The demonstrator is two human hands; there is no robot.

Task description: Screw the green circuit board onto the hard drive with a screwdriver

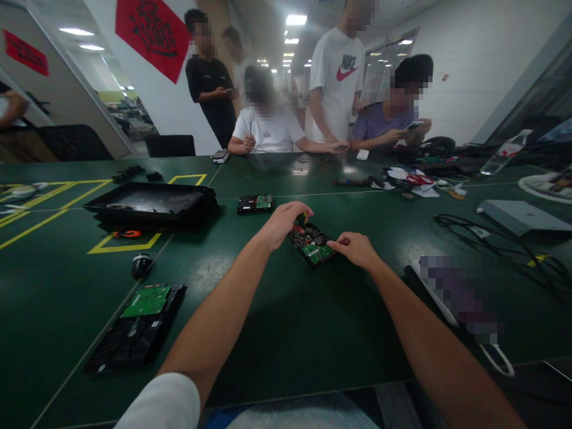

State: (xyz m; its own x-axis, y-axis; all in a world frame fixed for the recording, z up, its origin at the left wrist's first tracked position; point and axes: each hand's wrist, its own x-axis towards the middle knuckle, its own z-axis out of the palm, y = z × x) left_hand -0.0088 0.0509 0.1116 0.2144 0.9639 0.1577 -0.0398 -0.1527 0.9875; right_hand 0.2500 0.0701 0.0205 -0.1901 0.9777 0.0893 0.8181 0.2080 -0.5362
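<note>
A hard drive [315, 250] with a green circuit board facing up lies on the dark green table in front of me. My right hand [356, 248] pinches its right edge between thumb and fingers. Over its far left corner, my left hand [286, 224] is closed with curled fingers. A small yellow bit shows at those fingertips, but the thing they hold is too hidden to name. Another hard drive [255, 204] sits just beyond my left hand. Nearer me on the left is a larger hard drive [134, 333], its green board also up.
Stacked black trays [152, 205] stand at the left, with a black mouse [142, 266] nearby. To the right are a phone [440, 298], black cables [513, 250], a grey metal box [522, 217] and a plastic bottle [504, 154]. Several people are across the table [268, 333].
</note>
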